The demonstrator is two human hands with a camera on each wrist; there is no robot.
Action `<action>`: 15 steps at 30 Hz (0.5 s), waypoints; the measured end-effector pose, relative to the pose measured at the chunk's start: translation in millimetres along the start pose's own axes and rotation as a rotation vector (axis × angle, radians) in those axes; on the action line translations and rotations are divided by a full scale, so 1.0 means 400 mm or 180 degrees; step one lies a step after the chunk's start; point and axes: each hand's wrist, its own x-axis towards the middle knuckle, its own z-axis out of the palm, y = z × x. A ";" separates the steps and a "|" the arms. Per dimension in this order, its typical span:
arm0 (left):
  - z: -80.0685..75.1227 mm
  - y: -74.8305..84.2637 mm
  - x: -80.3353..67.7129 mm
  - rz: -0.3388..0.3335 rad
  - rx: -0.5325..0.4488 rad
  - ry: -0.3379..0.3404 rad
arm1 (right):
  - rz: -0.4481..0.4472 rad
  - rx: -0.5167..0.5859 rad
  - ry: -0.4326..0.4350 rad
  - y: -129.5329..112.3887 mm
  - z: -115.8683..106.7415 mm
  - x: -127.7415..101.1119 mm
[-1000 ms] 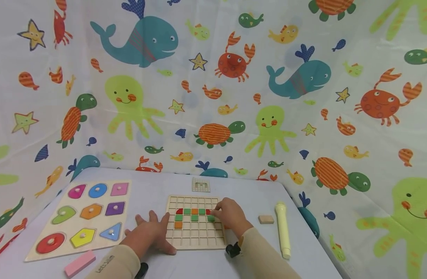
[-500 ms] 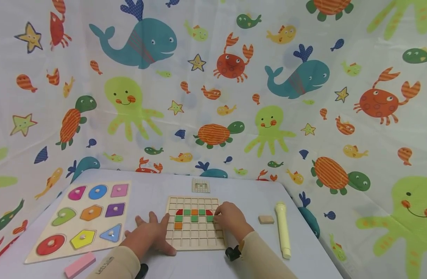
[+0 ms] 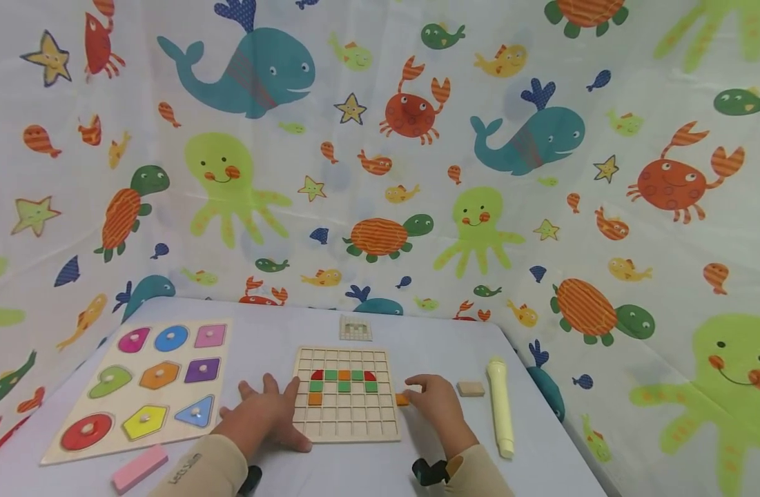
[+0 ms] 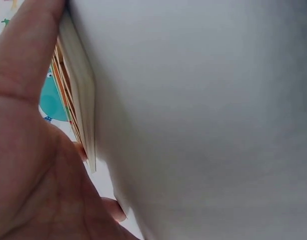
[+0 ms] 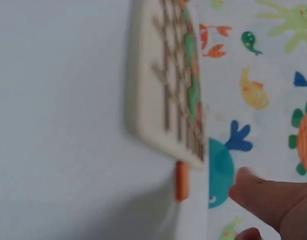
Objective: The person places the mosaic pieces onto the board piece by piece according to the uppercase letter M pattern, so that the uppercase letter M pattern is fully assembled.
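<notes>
A wooden grid board (image 3: pixel 353 417) lies on the table between the hands. Set in its cells are green tiles (image 3: pixel 344 387), orange ones, and a red rounded tile (image 3: pixel 370 376) at the right end of the upper row. My left hand (image 3: pixel 264 414) rests with fingers spread along the board's left edge; its thumb reaches the front corner. Just off the board's right edge lies a loose orange tile (image 3: pixel 402 399). Beside it hovers my right hand (image 3: pixel 440 407), thumb and fingers apart and holding nothing. In the right wrist view, its finger (image 5: pixel 263 195) is clear of the orange tile (image 5: pixel 181 181).
A shape puzzle board (image 3: pixel 121 393) with knobbed pieces lies left, a pink block (image 3: pixel 140 469) before it. A small pattern card (image 3: pixel 355 328) is behind the grid. To the right are a wooden block (image 3: pixel 471 389) and a pale yellow stick (image 3: pixel 500 407). Patterned cloth (image 3: pixel 380 172) hangs behind.
My right hand has let go of the red rounded tile, now flat in its cell, and moved right and toward me, off the board to the loose orange tile. The left hand stays put.
</notes>
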 end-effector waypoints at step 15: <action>-0.003 0.006 -0.009 -0.0019 0.0008 0.0000 | -0.0039 -0.0551 -0.0140 0.017 0.007 0.036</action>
